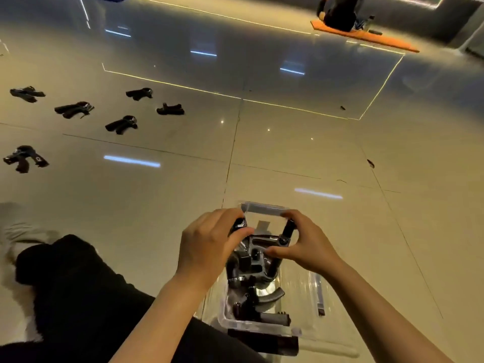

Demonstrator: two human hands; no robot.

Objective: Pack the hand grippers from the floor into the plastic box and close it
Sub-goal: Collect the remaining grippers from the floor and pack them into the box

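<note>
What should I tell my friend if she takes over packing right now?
Both hands, left hand and right hand, grip one black hand gripper by its handles over the clear plastic box.
Several grippers already lie in the box.
Six black hand grippers on the floor wait at the far left.
Left: set this one in, fetch those six, close the box.

6 hand grippers (121,124) left of box (264,207)
</note>
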